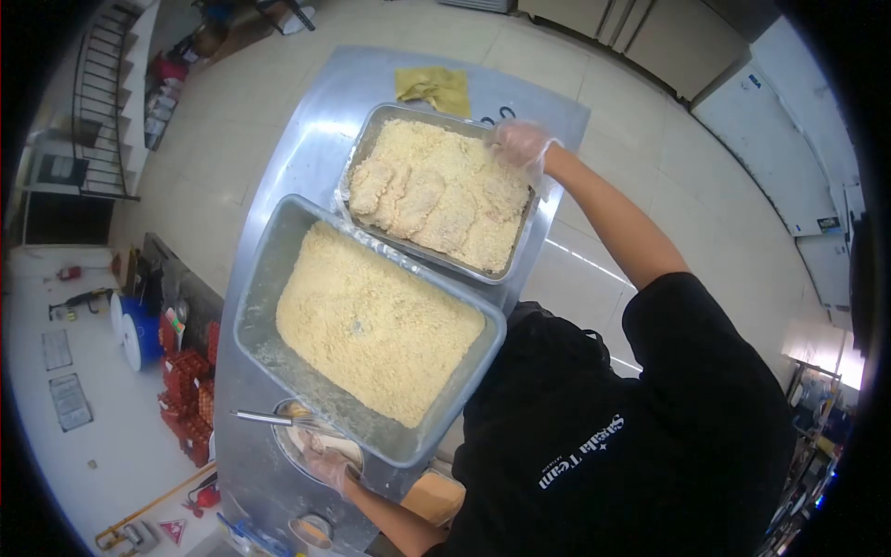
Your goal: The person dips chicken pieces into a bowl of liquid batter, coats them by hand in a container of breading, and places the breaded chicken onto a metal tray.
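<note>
My left hand [327, 464], in a clear plastic glove, reaches into a metal bowl [288, 455] of pale, wet mixture. Its fingers are partly lost in the mixture, so I cannot tell whether they hold anything. A whisk [264, 418] leans across the bowl close to those fingers. My right hand [522, 147], gloved too and smeared by motion, is over the far right corner of a metal tray [362, 139]. Crumb-coated, flattened pieces [418, 202] lie in a row in that tray, among pale crumbs. Between my hands stands a large grey tub [260, 306] holding yellowish breadcrumbs [371, 325].
A yellow-green cloth [433, 88] lies on the steel table [311, 111] beyond the tray. Near the bowl is a small round container [311, 531]. Red egg-tray stacks [186, 399] and a blue drum [139, 334] stand past the table, with white freezers [761, 139] opposite.
</note>
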Motion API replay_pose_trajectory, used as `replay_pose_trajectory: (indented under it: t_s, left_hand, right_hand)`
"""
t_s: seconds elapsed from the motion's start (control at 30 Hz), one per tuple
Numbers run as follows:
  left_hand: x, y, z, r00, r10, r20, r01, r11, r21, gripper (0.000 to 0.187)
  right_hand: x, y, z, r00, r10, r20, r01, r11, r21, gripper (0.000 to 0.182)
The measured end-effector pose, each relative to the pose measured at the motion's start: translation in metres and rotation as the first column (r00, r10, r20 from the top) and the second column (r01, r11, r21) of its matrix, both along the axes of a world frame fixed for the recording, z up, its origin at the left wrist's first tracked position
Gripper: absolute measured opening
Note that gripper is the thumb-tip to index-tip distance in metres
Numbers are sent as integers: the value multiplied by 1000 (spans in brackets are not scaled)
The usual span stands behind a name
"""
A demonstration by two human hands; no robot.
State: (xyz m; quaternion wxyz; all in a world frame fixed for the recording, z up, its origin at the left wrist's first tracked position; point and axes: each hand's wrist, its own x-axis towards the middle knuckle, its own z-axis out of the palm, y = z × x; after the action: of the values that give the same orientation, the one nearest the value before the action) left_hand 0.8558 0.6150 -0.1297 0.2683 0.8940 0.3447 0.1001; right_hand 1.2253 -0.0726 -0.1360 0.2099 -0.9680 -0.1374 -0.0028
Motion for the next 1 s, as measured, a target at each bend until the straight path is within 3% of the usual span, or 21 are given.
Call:
replay_pose_trajectory:
  t_s: [0.07, 0.1, 0.17, 0.27, 0.33, 0.4, 0.5, 0.57, 0.63, 0.7, 0.8, 0.9, 0.97, 1.0]
  left_hand:
    - [14, -28, 29, 976, 46, -214, -13, 988, 152, 34]
    - [27, -53, 51, 967, 87, -238, -57, 990, 131, 33]
    - [46, -97, 87, 941, 171, -290, -152, 984, 89, 32]
    - [26, -50, 36, 990, 137, -23, -137, 991, 13, 34]
    - [16, -15, 6, 983, 150, 102, -127, 971, -202, 34]
    - [9, -4, 7, 986, 130, 102, -97, 956, -275, 34]
    - [6, -8, 26, 993, 75, -91, -89, 984, -157, 35]
    - [20, -41, 58, 969, 88, -230, -95, 995, -21, 36]
    - [19, -48, 59, 992, 101, -73, -111, 982, -153, 35]
    - [20, -53, 60, 979, 176, 101, -131, 928, -349, 34]
    - [24, -61, 63, 886, 376, 271, -119, 750, -651, 33]
    - [26, -68, 75, 862, 422, 279, -108, 692, -714, 32]
    - [24, -72, 82, 853, 436, 286, -100, 675, -731, 32]
    - [24, -73, 84, 852, 440, 284, -99, 667, -739, 32]
  right_hand:
    - [-1, 3, -11, 980, -12, -198, -9, 994, -108, 24]
    - [-2, 4, -13, 956, -27, -293, -22, 987, -162, 22]
    - [-8, 8, 12, 955, -32, -296, -50, 963, -265, 20]
    - [-11, 15, 25, 949, -82, -306, -29, 940, -341, 18]
    - [-7, 19, 19, 953, -65, -296, -55, 922, -382, 18]
    - [-5, 16, 7, 962, 9, -273, -134, 887, -442, 17]
    - [-7, 10, 24, 971, 13, -241, -61, 979, -195, 16]
    - [-11, 33, 37, 973, -71, -218, 42, 990, -137, 17]
    - [-10, 48, 24, 988, -62, -139, 39, 986, -163, 19]
    - [5, 63, -39, 998, 66, 2, -63, 956, -286, 21]
    - [48, 67, -82, 949, 153, -276, -150, 988, 33, 23]
    - [47, 60, -17, 961, 214, -177, -203, 976, 75, 35]
    - [48, 56, -6, 966, 46, -256, 43, 942, 333, 34]
    - [53, 44, -16, 976, 38, -216, 44, 931, 363, 34]
